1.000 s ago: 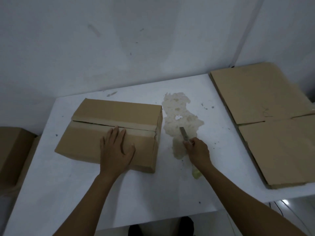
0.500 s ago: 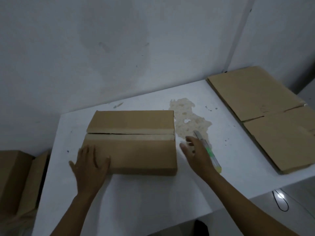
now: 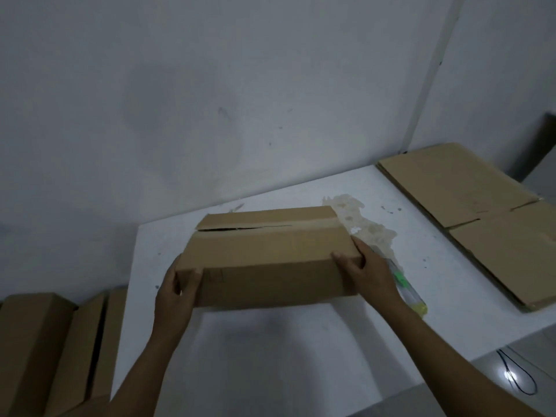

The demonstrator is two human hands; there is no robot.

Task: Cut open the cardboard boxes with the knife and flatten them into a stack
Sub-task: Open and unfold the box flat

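Cardboard box [image 3: 270, 254] sits mid-tabletop [image 3: 301, 356], its top seam split along the left part. The left hand [image 3: 174, 296] grips its left end and the right hand [image 3: 370, 272] its right end, fingers [image 3: 358, 248] wrapped round the corners. Whether its underside touches the surface cannot be told. A utility knife [image 3: 412, 296] lies just right of the right hand. Flattened cardboard [image 3: 481, 221] is stacked far right; more boxes [image 3: 45, 341] stand below on the left.

looks like a bare storeroom: scuffed wall [image 3: 210, 100], white table [image 3: 270, 356], cardboard boxes [image 3: 45, 341] stacked alongside.
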